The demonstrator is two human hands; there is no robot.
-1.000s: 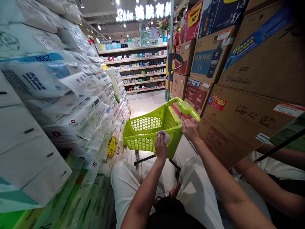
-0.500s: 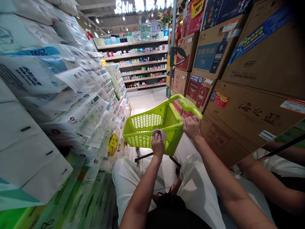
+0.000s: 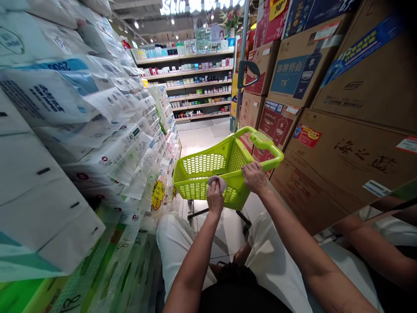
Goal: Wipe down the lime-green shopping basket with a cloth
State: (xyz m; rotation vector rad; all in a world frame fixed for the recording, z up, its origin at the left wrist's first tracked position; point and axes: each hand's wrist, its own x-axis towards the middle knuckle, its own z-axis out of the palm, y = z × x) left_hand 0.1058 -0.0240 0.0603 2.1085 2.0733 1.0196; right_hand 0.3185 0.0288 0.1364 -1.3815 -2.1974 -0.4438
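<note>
A lime-green plastic shopping cart [image 3: 224,152] with perforated basket walls stands in front of me, its handle at the right end. My left hand [image 3: 215,201] is closed on a pale pinkish-grey cloth [image 3: 219,181], pressed to the outside of the basket's near side wall. At the cart's near top edge, close to the handle end, my right hand [image 3: 255,177] has its fingers bent over the rim. Below the basket, part of the dark frame and its castors show.
Stacked packs of tissue paper [image 3: 124,143] rise along the left. Cardboard cartons [image 3: 352,156] are piled on the right beside a grey metal pole with a dark handle [image 3: 249,74]. Shelves of small boxed goods [image 3: 200,91] stand at the back, beyond a tiled floor.
My right hand has slid left along the rim, away from the handle corner. The cart appears slightly further right in view. My left hand keeps the cloth against the side, now nearer its middle.
</note>
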